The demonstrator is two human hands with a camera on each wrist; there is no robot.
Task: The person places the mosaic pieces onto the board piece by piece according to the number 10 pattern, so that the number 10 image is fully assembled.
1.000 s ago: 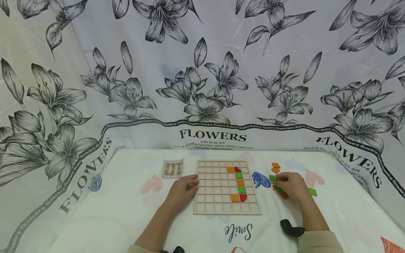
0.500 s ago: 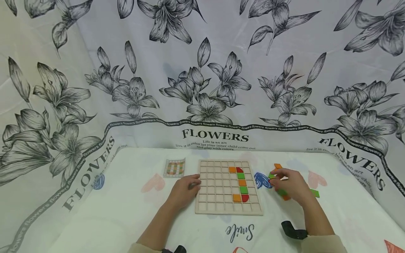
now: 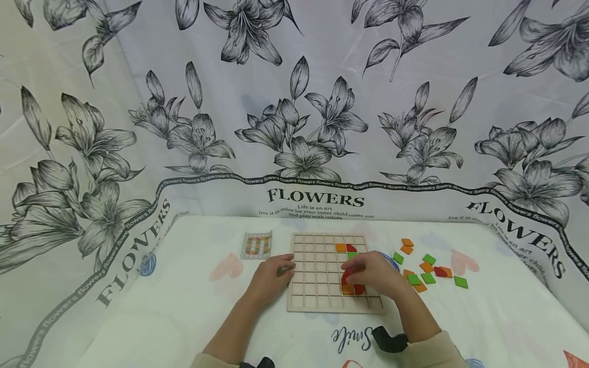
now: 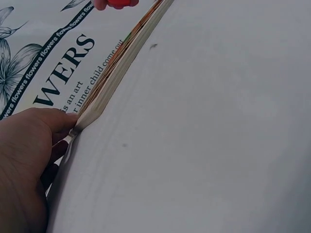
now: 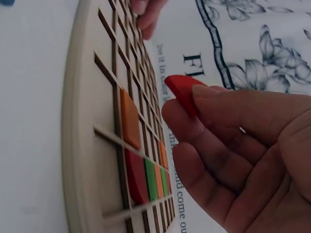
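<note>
A wooden grid board point(image 3: 313, 308) lies on the table, with orange, green and red tiles set in its right columns. My left hand point(image 3: 270, 278) holds the board's left edge; in the left wrist view its fingertips point(image 4: 68, 121) meet the board's corner. Above the lower right part of the board, my right hand point(image 3: 378, 275) pinches a red tile with one curved side point(image 5: 181, 90) between thumb and fingers. In the right wrist view that tile is in the air, apart from the board. The right hand hides part of the filled column in the head view.
Loose orange, green and red tiles point(image 3: 428, 278) lie scattered right of the board. A small pattern card point(image 3: 257, 245) lies behind my left hand. A black wrist strap piece point(image 3: 388, 340) hangs by the right forearm. A flower-printed curtain point(image 3: 294, 102) rises behind the table.
My right hand has moved left from the loose tiles to over the board, carrying the red tile. A green tile it held earlier lies among the loose ones. The left hand stays on the board.
</note>
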